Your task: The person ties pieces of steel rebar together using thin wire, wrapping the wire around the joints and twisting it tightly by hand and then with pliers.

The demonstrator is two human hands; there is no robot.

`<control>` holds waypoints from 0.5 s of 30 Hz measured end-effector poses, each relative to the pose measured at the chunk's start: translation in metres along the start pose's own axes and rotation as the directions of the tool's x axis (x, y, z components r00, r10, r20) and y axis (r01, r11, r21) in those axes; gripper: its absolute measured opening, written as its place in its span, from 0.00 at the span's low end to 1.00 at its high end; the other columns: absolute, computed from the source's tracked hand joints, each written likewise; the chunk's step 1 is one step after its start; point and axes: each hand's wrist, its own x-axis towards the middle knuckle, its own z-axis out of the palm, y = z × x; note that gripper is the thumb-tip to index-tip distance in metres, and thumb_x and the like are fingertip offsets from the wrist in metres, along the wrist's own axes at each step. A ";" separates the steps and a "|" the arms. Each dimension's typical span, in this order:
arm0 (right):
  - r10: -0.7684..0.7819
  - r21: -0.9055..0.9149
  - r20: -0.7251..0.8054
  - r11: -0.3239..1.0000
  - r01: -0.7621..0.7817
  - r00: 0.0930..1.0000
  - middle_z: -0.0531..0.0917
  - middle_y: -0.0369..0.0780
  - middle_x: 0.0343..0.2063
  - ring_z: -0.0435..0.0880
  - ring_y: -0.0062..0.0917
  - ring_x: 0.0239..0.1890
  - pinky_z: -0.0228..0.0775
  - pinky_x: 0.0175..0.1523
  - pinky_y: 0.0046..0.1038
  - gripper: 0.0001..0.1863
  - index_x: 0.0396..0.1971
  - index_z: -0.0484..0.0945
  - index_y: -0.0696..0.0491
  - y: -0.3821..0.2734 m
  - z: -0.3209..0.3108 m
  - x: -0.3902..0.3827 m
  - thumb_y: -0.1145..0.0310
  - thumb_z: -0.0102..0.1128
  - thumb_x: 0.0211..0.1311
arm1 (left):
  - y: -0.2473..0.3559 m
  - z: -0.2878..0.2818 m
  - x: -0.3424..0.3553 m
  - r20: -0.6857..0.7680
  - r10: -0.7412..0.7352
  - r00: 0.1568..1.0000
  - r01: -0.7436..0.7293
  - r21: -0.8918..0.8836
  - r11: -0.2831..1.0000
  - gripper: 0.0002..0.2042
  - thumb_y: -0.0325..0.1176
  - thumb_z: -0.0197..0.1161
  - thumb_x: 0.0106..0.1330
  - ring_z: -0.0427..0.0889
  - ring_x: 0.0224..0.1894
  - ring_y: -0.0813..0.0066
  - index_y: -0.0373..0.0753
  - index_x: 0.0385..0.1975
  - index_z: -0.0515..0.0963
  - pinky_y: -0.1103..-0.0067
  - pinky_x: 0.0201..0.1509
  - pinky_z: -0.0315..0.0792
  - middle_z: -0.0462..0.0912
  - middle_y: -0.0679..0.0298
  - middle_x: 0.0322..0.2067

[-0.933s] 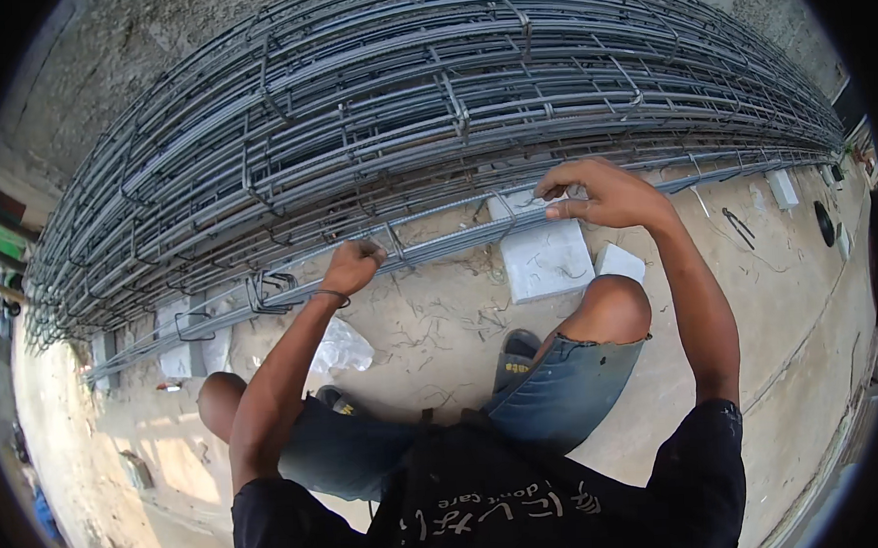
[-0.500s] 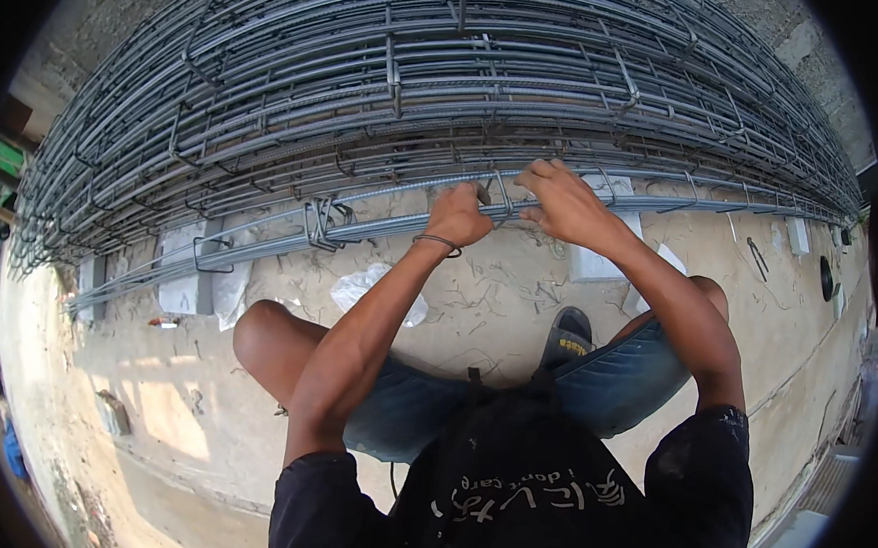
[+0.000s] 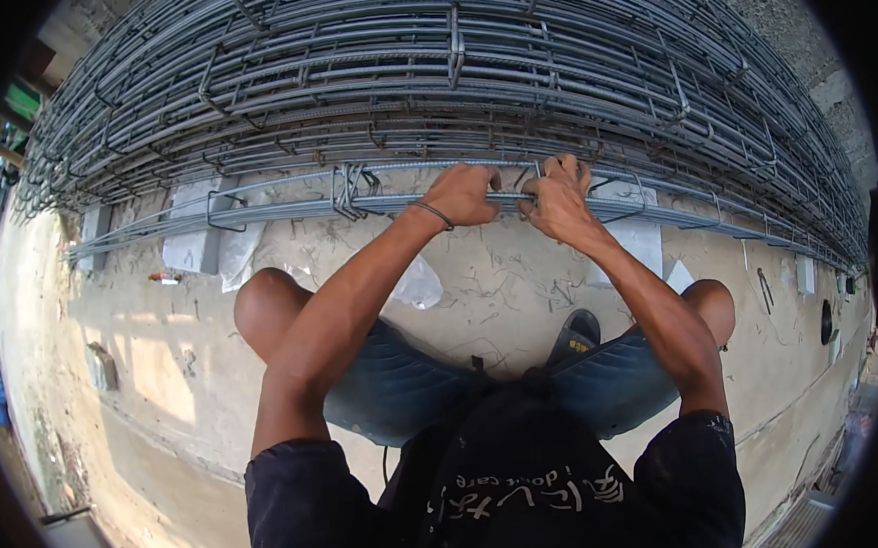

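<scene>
A long bundle of grey steel rebar (image 3: 299,212) runs from left to right in front of me, with wire stirrups around it at intervals. My left hand (image 3: 463,195) is closed around the bars, thumb on the near side. Just to its right, my right hand (image 3: 560,198) has its fingers wrapped at a stirrup (image 3: 540,170), part of which shows between the two hands. The fingers hide where the stirrup meets the bars. Left of my hands, several stirrups (image 3: 345,192) are bunched together on the bundle.
Beyond the bundle rises a large stack of rebar cages (image 3: 371,71). White blocks (image 3: 191,248) stand beneath the bundle. Pliers-like pincers (image 3: 765,291) lie on the concrete floor at right. Clear plastic bags (image 3: 418,283) and wire scraps litter the floor before my knees.
My right hand's fingers have come from the upper bar and closed at the stirrup. My left hand keeps its hold on the bars. The whole view has shifted slightly.
</scene>
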 end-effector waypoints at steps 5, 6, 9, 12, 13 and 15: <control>0.016 -0.078 0.098 0.997 -0.008 0.995 0.73 0.48 0.40 0.63 0.41 0.54 0.43 0.61 0.57 0.14 0.32 0.85 0.54 0.003 -0.008 0.001 0.61 0.68 0.47 | -0.024 -0.024 -0.032 0.117 -0.143 0.983 0.130 0.114 0.985 0.20 0.42 0.67 0.54 0.81 0.39 0.51 0.31 0.38 0.77 0.66 0.45 0.72 0.81 0.47 0.31; -0.010 -0.079 0.090 0.997 0.017 0.996 0.73 0.48 0.40 0.63 0.41 0.54 0.42 0.62 0.57 0.14 0.31 0.85 0.55 0.000 -0.011 0.001 0.61 0.68 0.47 | -0.021 -0.023 -0.035 0.088 -0.104 0.991 0.087 0.172 0.981 0.20 0.42 0.66 0.55 0.81 0.39 0.51 0.31 0.38 0.78 0.66 0.45 0.72 0.81 0.46 0.32; -0.131 -0.168 -0.012 0.977 0.128 0.991 0.74 0.46 0.38 0.65 0.39 0.54 0.41 0.62 0.60 0.15 0.36 0.82 0.55 -0.006 -0.023 -0.004 0.65 0.67 0.48 | -0.020 -0.023 -0.039 0.044 -0.163 0.986 0.159 0.078 0.984 0.16 0.36 0.63 0.54 0.80 0.40 0.50 0.32 0.40 0.78 0.67 0.48 0.72 0.81 0.46 0.33; -0.326 -0.176 -0.121 0.937 0.303 0.938 0.73 0.46 0.34 0.70 0.37 0.46 0.55 0.59 0.50 0.13 0.35 0.80 0.57 -0.023 -0.019 -0.021 0.69 0.65 0.48 | -0.026 -0.011 -0.042 -0.024 -0.169 0.985 0.170 0.066 0.983 0.16 0.30 0.58 0.51 0.80 0.40 0.50 0.34 0.41 0.78 0.67 0.49 0.72 0.81 0.45 0.33; -0.336 -0.028 -0.088 0.942 0.335 0.938 0.73 0.45 0.34 0.71 0.37 0.46 0.59 0.57 0.46 0.12 0.33 0.80 0.57 -0.037 -0.012 -0.031 0.69 0.65 0.48 | -0.027 -0.012 -0.040 -0.038 -0.171 0.985 0.173 0.059 0.983 0.16 0.29 0.57 0.50 0.80 0.40 0.50 0.34 0.41 0.78 0.67 0.49 0.71 0.81 0.45 0.33; -0.388 0.284 0.149 0.898 0.337 0.909 0.74 0.45 0.33 0.72 0.37 0.44 0.65 0.52 0.40 0.10 0.30 0.79 0.57 -0.057 0.013 -0.055 0.68 0.65 0.48 | -0.029 -0.012 -0.041 -0.069 -0.159 0.985 0.162 0.029 0.986 0.17 0.28 0.56 0.49 0.80 0.41 0.49 0.35 0.41 0.77 0.67 0.50 0.71 0.80 0.44 0.34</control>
